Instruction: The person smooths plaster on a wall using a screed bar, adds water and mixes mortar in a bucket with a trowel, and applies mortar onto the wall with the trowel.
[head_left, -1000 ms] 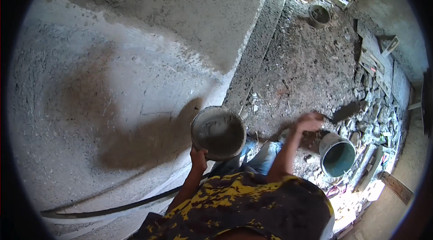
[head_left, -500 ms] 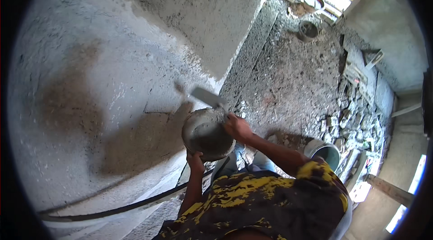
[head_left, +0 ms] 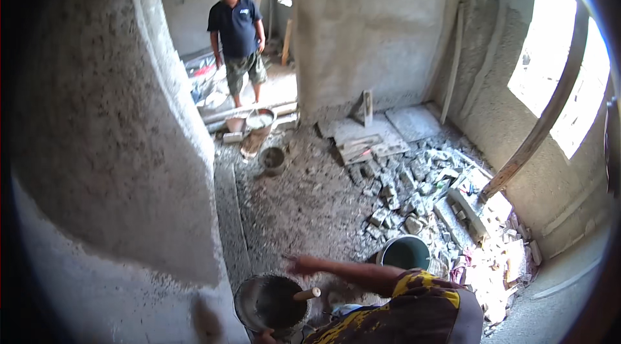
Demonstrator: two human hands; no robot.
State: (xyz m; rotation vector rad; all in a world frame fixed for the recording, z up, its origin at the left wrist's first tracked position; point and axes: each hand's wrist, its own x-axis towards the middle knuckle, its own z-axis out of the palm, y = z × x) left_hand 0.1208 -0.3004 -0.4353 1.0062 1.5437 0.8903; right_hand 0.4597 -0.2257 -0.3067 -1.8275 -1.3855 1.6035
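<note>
At the lower edge my left hand, mostly cut off by the frame, grips the near rim of a round dark mortar bucket. Grey mortar coats the bucket's inside. A trowel rests in it with its pale wooden handle sticking out over the right side; its blade cannot be made out. Above the bucket, my right hand is stretched toward the left, holding nothing, with fingers extended and apart from the trowel. The partly plastered wall rises on the left, its upper part darker than the lower.
A person in a red cap stands in the far doorway. Buckets and a small pail sit before it. Broken bricks cover the right floor, near a large bucket and a leaning wooden beam.
My view has lifted toward the doorway, showing the person there. My right hand has let go of the trowel, now lying in the bucket, and is stretched outward.
</note>
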